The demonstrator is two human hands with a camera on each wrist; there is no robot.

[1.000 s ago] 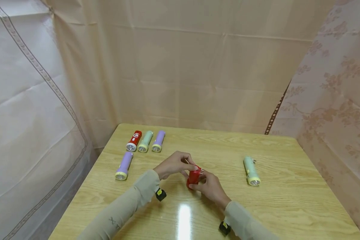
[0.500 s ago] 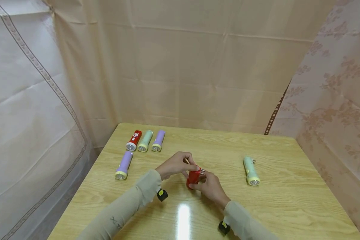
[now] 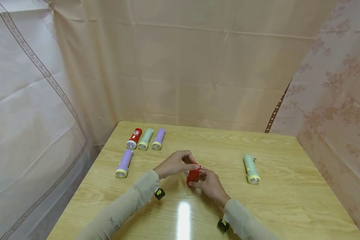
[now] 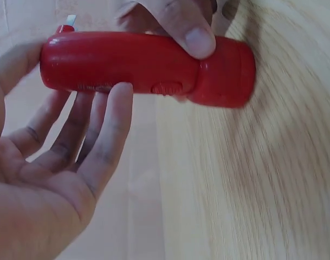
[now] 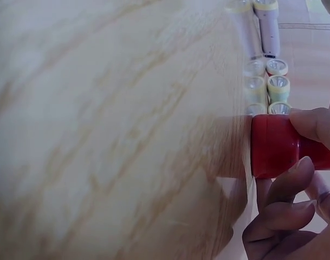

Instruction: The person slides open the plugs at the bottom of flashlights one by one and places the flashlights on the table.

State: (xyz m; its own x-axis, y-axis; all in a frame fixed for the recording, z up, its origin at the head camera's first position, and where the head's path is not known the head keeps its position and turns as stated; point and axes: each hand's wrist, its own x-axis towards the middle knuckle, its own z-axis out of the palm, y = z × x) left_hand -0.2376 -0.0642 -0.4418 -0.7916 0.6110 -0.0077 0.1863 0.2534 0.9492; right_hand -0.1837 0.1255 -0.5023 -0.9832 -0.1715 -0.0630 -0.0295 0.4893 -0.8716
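Note:
A red flashlight [image 3: 193,176] stands nearly upright at the table's middle, its head down at the wood in the right wrist view. Metal plug prongs [image 3: 202,169] stick out near its tail, on the right. My left hand [image 3: 176,164] holds the tail end, thumb on the end and fingers against the side of the red body [image 4: 121,59], close to a ridged switch [image 4: 167,88]. Lower down, my right hand [image 3: 212,188] grips it near the head [image 5: 276,146], with the thumb on one side and curled fingers on the other.
Back left on the wooden table [image 3: 282,206] lie another red flashlight [image 3: 134,138], a green one [image 3: 145,139] and a purple one [image 3: 159,139] in a row. A second purple flashlight [image 3: 124,163] lies nearer. At right is a green flashlight [image 3: 251,169] with prongs out. Curtains [image 3: 198,66] surround the table.
Both hands keep their hold on the red flashlight, almost still. The head view has tilted slightly down, and the prongs show a little more plainly beside the right fingers.

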